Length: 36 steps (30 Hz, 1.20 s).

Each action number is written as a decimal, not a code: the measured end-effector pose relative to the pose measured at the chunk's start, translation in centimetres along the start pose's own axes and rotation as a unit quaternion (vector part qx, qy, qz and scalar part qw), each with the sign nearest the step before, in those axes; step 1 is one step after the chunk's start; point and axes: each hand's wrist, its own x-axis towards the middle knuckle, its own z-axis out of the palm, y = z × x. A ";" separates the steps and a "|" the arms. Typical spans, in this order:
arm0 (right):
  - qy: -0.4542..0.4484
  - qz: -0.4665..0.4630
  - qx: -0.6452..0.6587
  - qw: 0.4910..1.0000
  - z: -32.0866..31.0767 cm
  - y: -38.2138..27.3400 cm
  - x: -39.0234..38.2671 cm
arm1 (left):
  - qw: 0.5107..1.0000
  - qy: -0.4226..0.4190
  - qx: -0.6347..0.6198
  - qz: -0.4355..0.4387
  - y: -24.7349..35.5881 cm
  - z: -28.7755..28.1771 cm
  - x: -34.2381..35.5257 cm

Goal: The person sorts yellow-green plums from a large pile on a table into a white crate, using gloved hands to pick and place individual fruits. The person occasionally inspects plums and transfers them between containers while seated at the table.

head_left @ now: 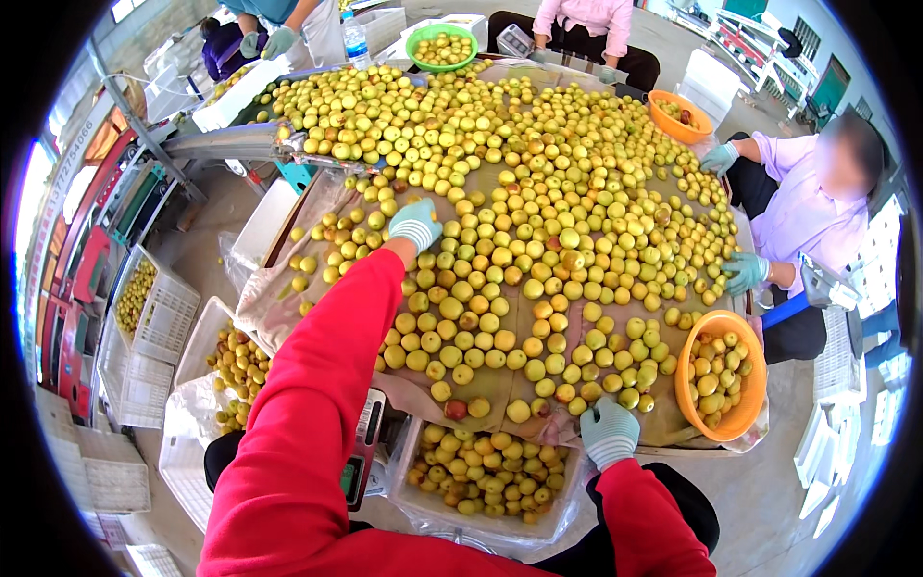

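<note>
Many small round yellow-green fruits lie spread over a cloth-covered table. My left hand, in a pale teal glove with a striped cuff, reaches across the left part of the table among the fruits. Its fingers curl down, and whatever they hold is hidden under the glove. Close to the table's near edge is my right hand, gloved alike, beside several fruits. Its fingers are bent inward, with their contents out of sight. Below, a white crate lined with clear plastic holds more fruits, some browner.
An orange basin of fruit stands at the near right corner, another orange basin farther back, a green basin at the far edge. A scale sits left of the near crate. Co-workers surround the table; white crates stand left.
</note>
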 end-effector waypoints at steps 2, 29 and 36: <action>0.008 -0.005 0.002 1.000 0.2 0.1 0.0 | 0.999 0.034 -0.023 -0.002 0.4 -0.1 0.9; 0.019 -0.008 -0.007 1.000 0.4 0.1 -0.1 | 0.918 0.038 -0.385 -0.081 2.2 1.7 1.7; 0.020 -0.017 -0.001 1.000 0.2 -0.3 -0.1 | 0.991 0.113 -0.028 -0.069 -2.3 -1.2 9.2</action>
